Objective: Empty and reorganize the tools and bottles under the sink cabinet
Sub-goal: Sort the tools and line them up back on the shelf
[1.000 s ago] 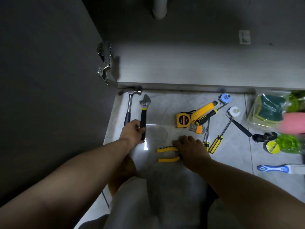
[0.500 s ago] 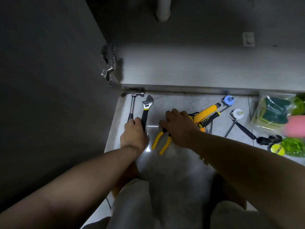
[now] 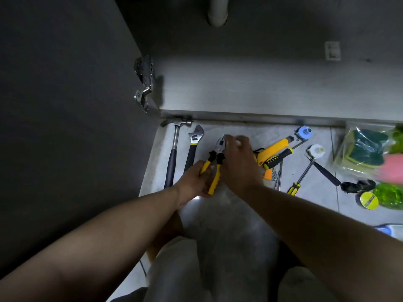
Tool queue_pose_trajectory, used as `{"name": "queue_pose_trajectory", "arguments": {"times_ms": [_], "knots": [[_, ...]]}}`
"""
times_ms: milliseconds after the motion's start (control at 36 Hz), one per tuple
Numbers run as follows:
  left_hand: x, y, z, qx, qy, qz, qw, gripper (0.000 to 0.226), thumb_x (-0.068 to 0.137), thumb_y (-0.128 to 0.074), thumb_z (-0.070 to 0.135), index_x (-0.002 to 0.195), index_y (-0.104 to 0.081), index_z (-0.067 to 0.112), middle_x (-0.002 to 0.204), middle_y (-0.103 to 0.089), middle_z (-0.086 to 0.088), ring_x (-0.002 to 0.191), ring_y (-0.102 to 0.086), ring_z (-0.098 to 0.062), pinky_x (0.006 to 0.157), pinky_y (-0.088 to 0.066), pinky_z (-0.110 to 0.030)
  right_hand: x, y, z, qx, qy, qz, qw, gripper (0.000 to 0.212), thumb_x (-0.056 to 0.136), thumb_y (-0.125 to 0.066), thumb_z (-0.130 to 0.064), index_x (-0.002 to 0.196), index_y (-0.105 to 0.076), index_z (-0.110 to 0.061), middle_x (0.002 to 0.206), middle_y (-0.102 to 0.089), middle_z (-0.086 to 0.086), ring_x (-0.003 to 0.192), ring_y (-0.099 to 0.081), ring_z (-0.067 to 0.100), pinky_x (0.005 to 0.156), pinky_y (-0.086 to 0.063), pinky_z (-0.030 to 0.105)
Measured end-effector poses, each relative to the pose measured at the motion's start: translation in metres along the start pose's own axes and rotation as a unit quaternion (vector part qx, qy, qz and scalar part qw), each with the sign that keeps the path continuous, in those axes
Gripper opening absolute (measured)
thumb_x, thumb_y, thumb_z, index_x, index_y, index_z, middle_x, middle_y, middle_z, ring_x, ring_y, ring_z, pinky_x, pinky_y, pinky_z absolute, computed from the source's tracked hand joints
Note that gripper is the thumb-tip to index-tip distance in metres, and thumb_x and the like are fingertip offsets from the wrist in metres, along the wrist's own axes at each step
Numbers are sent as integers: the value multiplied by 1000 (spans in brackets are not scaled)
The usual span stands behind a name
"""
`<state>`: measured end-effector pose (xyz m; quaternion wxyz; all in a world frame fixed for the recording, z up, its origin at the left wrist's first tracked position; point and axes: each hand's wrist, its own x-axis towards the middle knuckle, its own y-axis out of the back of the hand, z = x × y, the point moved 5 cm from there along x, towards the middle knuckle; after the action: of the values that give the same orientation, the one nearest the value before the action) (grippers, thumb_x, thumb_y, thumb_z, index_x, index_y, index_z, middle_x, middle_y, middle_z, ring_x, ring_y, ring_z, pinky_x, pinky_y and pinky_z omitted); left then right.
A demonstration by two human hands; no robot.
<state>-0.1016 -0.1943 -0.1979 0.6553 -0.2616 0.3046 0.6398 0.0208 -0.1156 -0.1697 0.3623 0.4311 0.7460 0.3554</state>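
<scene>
On the tiled floor in front of the open sink cabinet point(image 3: 261, 88) lie a hammer point(image 3: 173, 149) and an adjustable wrench point(image 3: 193, 147), side by side at the left. Just right of them are yellow-handled pliers point(image 3: 212, 168). My left hand point(image 3: 194, 182) grips the pliers' handles from below. My right hand point(image 3: 237, 162) holds the pliers near their metal jaws. Further right lie a yellow utility knife point(image 3: 274, 149), screwdrivers point(image 3: 301, 177) and a partly hidden tape measure.
The open cabinet door point(image 3: 65, 105) stands at the left with its hinges point(image 3: 144, 83). A drain pipe point(image 3: 218, 12) hangs inside. At the right edge are a bag of sponges point(image 3: 366, 149), a pink object, green bottles point(image 3: 390, 195) and a tape roll point(image 3: 369, 200).
My right hand carried the pliers leftward to a spot beside the wrench. My left hand let go of the wrench and took hold of the pliers' handles.
</scene>
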Motion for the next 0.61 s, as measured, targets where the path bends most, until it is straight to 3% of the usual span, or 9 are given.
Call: {"name": "queue_pose_trajectory", "arguments": {"times_ms": [83,139,194,306,361,417,500,556,611], "knots": [[2,1,-2,-23,4,15,1000,28,109,-42,28,127,-51,9,113,-67,-22,101,-70,-35,81,-62,-42,-14,-22,13,135,-178,-51,973,43,96,-59,-23,135,-47,-10,136,-49,15,110,-58,32,80,-47,34],[3,2,-4,-39,9,25,999,27,109,-43,27,127,-51,9,115,-67,-23,103,-70,-35,74,-62,-35,-24,-37,15,261,-275,-144,914,27,101,-50,-29,115,-61,-10,114,-67,18,93,-65,31,74,-50,36],[5,5,-6,-41,15,34,998,25,109,-43,25,127,-51,9,117,-67,-22,102,-71,-33,72,-62,-33,-28,-44,9,325,-274,-202,882,24,101,-51,-34,97,-65,-16,90,-70,14,73,-64,25,61,-50,33],[8,11,-11,23,14,39,999,27,107,-47,35,126,-55,17,111,-70,-16,95,-72,-29,79,-63,-42,-25,-45,5,291,-223,-233,901,17,99,-60,-27,84,-64,-20,74,-69,7,60,-64,16,53,-49,26],[8,19,-8,137,-22,83,987,30,105,-48,44,119,-62,21,104,-71,-10,91,-72,-27,83,-61,-47,-22,-49,8,278,-242,-238,898,17,98,-60,-19,82,-65,-16,68,-69,6,51,-64,11,47,-48,22],[8,29,-2,276,-64,161,945,31,104,-46,44,115,-64,22,106,-67,-7,94,-67,-27,83,-57,-46,-17,-51,11,226,-233,-231,917,18,95,-59,-13,78,-63,-16,70,-71,9,57,-68,17,52,-53,26],[5,39,4,386,-98,233,887,26,101,-50,36,123,-60,26,116,-52,-6,95,-60,-29,78,-55,-42,-13,-50,15,163,-228,-227,933,20,92,-60,-11,74,-60,-18,81,-73,13,68,-70,24,57,-55,27],[8,45,0,397,-74,225,887,26,98,-54,38,122,-59,31,119,-52,-3,93,-58,-26,76,-53,-40,-11,-50,18,137,-227,-240,934,10,91,-63,-9,83,-65,-14,88,-74,15,78,-72,29,69,-61,36],[7,48,-3,352,-33,209,912,29,92,-53,60,104,-56,33,106,-60,-3,86,-61,-27,78,-51,-43,-11,-50,20,126,-230,-232,937,12,92,-62,-10,104,-65,-8,95,-72,15,88,-72,32,81,-61,44]]}}
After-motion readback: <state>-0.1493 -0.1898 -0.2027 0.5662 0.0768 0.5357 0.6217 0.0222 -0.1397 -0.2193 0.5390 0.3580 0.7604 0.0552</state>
